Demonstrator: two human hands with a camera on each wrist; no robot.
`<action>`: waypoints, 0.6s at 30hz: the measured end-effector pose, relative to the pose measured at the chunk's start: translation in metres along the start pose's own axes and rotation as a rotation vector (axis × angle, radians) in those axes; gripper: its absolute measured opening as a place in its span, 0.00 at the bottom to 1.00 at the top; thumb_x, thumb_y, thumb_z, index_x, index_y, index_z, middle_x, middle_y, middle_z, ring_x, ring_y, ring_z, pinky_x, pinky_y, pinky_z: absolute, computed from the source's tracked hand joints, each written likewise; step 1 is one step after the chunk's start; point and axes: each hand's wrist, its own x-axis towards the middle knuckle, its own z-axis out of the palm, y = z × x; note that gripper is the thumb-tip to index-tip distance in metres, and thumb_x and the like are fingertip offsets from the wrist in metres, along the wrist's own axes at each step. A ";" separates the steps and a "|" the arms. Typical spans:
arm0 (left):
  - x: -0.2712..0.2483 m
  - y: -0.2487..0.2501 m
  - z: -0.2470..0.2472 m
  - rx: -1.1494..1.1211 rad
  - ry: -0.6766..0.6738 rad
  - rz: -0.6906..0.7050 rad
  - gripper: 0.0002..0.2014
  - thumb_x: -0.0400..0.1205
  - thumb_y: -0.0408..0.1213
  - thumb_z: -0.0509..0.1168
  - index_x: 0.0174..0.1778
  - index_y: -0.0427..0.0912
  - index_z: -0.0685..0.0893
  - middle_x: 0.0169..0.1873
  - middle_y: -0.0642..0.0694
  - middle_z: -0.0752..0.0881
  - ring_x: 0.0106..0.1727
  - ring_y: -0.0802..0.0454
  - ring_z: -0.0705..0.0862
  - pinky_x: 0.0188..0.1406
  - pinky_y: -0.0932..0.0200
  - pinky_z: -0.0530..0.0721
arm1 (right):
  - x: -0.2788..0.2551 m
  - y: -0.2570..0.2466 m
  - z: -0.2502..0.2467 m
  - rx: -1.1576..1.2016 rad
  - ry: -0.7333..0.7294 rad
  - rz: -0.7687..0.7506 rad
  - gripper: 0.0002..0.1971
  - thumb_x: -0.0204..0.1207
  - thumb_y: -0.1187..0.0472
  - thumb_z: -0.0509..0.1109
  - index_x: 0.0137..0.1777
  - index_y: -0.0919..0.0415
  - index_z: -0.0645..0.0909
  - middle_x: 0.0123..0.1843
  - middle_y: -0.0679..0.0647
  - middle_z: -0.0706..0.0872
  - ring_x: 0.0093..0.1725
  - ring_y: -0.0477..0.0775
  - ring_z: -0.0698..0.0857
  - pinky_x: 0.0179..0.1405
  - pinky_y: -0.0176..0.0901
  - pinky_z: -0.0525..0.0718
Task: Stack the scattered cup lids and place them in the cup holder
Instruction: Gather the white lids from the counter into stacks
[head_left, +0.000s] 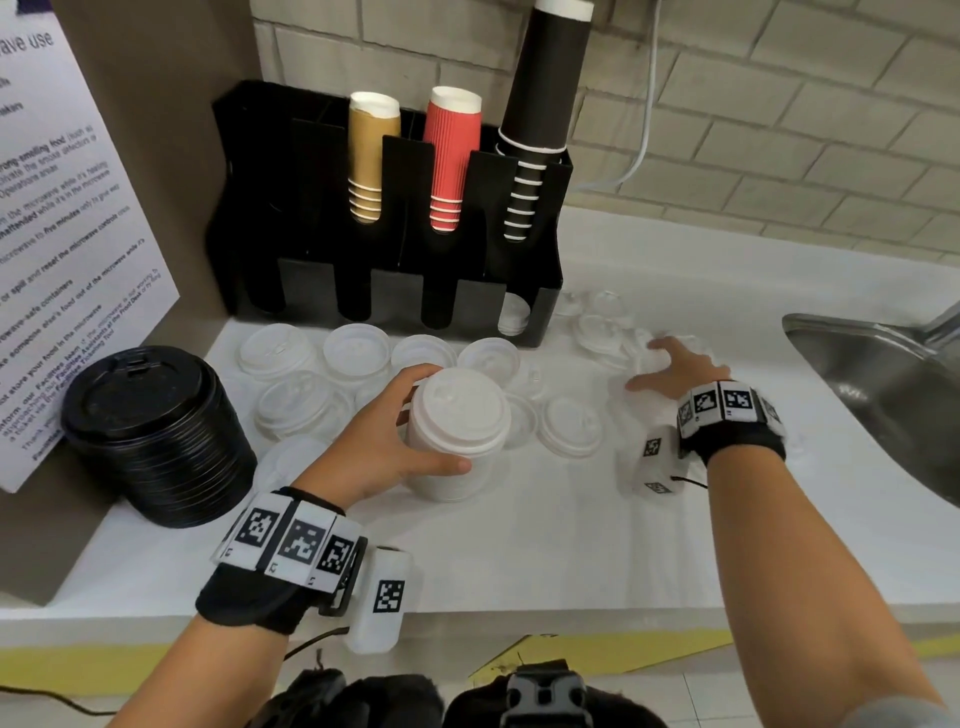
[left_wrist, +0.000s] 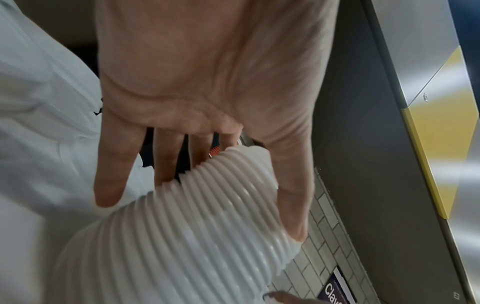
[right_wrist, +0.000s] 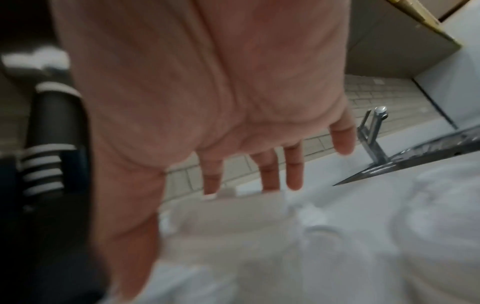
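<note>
My left hand (head_left: 439, 421) grips a tall stack of white cup lids (head_left: 467, 405) that stands on the white counter; the left wrist view shows its ribbed side (left_wrist: 182, 246) between thumb and fingers. Loose white lids (head_left: 358, 348) lie scattered in front of the black cup holder (head_left: 395, 291), and one lid (head_left: 569, 426) lies right of the stack. My right hand (head_left: 649, 364) is spread flat over a cluster of clear lids (head_left: 597, 327) right of the holder. In the blurred right wrist view its straight fingers (right_wrist: 270, 174) touch a lid's edge (right_wrist: 233, 209).
A stack of black lids (head_left: 156, 436) stands at the left by a posted notice. The holder's back slots carry gold, red and black cups (head_left: 540, 104), and one front slot holds white lids (head_left: 514, 312). A steel sink (head_left: 883, 384) is sunk into the counter at the right.
</note>
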 end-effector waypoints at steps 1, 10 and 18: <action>0.000 0.000 0.000 0.002 0.003 0.000 0.41 0.62 0.40 0.85 0.67 0.65 0.73 0.65 0.66 0.78 0.69 0.65 0.75 0.59 0.72 0.72 | 0.000 -0.004 -0.006 0.036 -0.040 -0.054 0.40 0.67 0.41 0.77 0.78 0.41 0.64 0.76 0.61 0.72 0.74 0.68 0.69 0.71 0.55 0.69; 0.002 -0.002 0.000 0.009 0.008 0.000 0.40 0.62 0.39 0.85 0.65 0.67 0.73 0.64 0.66 0.79 0.67 0.66 0.75 0.58 0.73 0.72 | 0.019 -0.009 0.008 -0.032 -0.065 0.001 0.38 0.76 0.56 0.72 0.82 0.49 0.57 0.75 0.62 0.74 0.70 0.66 0.77 0.58 0.51 0.75; 0.002 0.000 0.001 0.008 0.005 -0.006 0.40 0.63 0.38 0.85 0.65 0.67 0.72 0.64 0.65 0.79 0.67 0.66 0.75 0.57 0.73 0.72 | 0.011 -0.006 0.006 0.002 -0.001 0.020 0.37 0.74 0.57 0.74 0.79 0.53 0.59 0.70 0.67 0.75 0.64 0.68 0.80 0.53 0.53 0.76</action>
